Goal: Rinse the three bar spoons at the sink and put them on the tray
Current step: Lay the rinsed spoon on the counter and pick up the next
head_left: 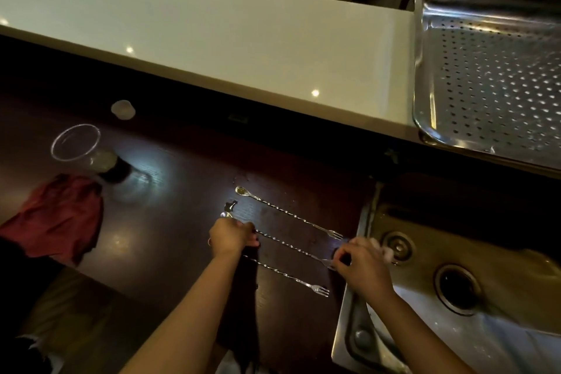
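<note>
1. While three bar spoons lie side by side on the dark counter (170,252), the middle bar spoon (291,244) is gripped at both ends: the left hand (231,236) is curled round its bowl end, and the right hand (361,264) is pinched on its fork end.
2. Both sets of fingers are seen bent, not spread; the bowl of the held spoon shows just beyond the left knuckles.
3. The far bar spoon (288,212) is left untouched, its bowl pointed left and away, its fork tip near the right hand.
4. The near bar spoon (291,278) is likewise laid parallel, fork end toward the sink (498,340); its bowl end is hidden by the left forearm.
5. All three long axes are run diagonally, from far left to near right.
6. The perforated steel tray (485,70) is set on the pale bar top (212,33), well apart from the spoons.
7. A red cloth (60,215) and a clear cup (82,146) are seen at the left.
</note>
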Tool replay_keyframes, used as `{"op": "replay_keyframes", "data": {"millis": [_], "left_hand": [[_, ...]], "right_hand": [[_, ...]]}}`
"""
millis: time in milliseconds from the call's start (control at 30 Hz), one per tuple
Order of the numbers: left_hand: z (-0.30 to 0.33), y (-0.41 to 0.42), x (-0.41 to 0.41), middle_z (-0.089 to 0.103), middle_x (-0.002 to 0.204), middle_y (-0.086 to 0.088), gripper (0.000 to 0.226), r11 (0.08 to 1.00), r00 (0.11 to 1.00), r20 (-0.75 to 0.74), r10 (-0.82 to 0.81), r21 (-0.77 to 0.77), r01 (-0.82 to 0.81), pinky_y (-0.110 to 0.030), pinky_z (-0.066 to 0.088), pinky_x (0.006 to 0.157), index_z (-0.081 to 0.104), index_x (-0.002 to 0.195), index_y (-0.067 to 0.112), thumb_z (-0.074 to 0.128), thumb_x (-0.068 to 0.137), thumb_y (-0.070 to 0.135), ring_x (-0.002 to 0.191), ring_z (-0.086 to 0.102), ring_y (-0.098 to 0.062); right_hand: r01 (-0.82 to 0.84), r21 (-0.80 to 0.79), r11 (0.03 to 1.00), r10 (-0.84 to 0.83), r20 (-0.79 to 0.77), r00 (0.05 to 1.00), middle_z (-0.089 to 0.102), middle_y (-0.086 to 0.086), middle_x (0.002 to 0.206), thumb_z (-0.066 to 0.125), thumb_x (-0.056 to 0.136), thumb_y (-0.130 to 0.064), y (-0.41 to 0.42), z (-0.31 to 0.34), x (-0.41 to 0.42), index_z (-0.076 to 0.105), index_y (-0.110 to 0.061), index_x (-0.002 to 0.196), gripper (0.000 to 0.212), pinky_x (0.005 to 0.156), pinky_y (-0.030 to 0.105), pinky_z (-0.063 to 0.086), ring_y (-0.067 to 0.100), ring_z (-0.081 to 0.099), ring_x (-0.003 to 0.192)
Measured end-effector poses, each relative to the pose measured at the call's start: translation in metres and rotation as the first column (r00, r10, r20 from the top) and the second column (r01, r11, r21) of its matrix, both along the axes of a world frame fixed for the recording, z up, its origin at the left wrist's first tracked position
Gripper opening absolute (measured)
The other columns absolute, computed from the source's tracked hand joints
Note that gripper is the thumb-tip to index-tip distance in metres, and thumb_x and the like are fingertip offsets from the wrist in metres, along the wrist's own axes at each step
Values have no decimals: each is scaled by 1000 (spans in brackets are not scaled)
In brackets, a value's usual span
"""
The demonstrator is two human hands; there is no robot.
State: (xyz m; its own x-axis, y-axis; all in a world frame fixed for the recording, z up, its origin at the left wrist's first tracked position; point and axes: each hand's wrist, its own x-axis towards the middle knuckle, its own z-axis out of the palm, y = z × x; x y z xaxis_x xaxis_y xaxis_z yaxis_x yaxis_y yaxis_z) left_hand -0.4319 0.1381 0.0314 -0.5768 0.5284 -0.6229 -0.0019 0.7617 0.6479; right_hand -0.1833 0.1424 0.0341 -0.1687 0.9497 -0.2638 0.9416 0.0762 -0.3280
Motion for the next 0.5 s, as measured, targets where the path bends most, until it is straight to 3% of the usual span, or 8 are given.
{"op": "replay_keyframes", "data": {"millis": [100, 200, 300, 400, 500], "left_hand": [[10, 3, 3, 61, 37, 5, 27, 993, 997, 17, 76, 87, -77, -18, 42, 46, 56, 61, 11, 58, 87, 16, 32, 58, -3], [23, 6, 15, 68, 75, -7, 15, 935, 889, 409, 205, 187, -302, -12, 48, 45, 57, 77, 8, 52, 91, 11, 49, 67, -5], [28, 7, 26, 62, 109, -11, 11, 927, 689, 700, 186, 108, -360, -24, 52, 72, 57, 91, 11, 47, 94, 16, 96, 65, -20], [27, 8, 30, 57, 124, -11, 18, 921, 623, 755, 204, 67, -383, -34, 44, 91, 57, 105, 10, 44, 95, 18, 124, 52, -24], [25, 10, 31, 52, 136, -14, 37, 912, 605, 756, 250, 26, -409, -36, 40, 95, 46, 130, 4, 40, 97, 17, 128, 49, -26]], "right_hand": [[33, 130, 991, -23, -78, 997, 61, -7, 96, 68, 77, -36, 7, 5, -6, 65, -29, 80, 8, 84, 33, 18, 16, 52, 100], [4, 187, 982, 18, -115, 993, 64, -4, 99, 68, 78, -32, 21, 5, -19, 65, -25, 91, 15, 92, 35, 24, 19, 55, 103], [-88, 145, 986, 93, -31, 995, 61, -8, 115, 61, 82, -37, 35, 1, -30, 61, -29, 110, 29, 94, 34, 22, 17, 48, 113], [-113, 139, 984, 114, 4, 993, 61, -8, 118, 59, 83, -37, 42, -4, -37, 60, -30, 114, 31, 94, 34, 19, 16, 46, 115], [-137, 127, 982, 136, 20, 991, 60, -6, 116, 59, 84, -35, 45, -7, -41, 62, -29, 110, 27, 96, 36, 22, 17, 47, 114]]}}
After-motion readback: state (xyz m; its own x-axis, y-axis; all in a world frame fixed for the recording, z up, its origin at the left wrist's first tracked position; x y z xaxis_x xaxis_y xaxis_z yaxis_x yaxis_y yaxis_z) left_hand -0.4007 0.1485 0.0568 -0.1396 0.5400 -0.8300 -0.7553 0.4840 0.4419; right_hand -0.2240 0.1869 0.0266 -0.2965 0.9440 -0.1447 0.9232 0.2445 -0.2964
